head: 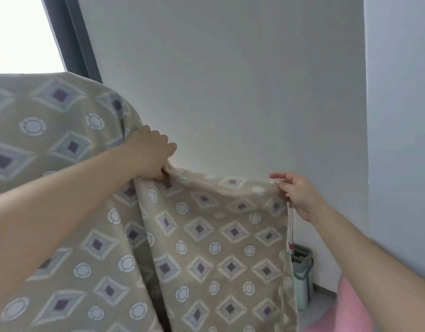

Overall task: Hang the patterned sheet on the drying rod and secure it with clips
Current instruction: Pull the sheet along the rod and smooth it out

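Note:
The patterned sheet (214, 238) is beige with grey diamonds and white circles, and it fills the left and lower middle of the head view. Its upper left part drapes over something hidden, and the drying rod cannot be seen. My left hand (150, 153) grips a bunch of the sheet's top edge at the centre. My right hand (299, 194) pinches the sheet's right top corner between thumb and fingers. Between the two hands the top edge sags slightly. No clips are in view.
A white wall (230, 80) stands close behind the sheet. A bright window with a dark frame (72, 37) is at the upper left. A mop handle and a pale green mop bucket (302, 271) stand in the corner at lower right. Pink cloth (350, 312) shows at the bottom right.

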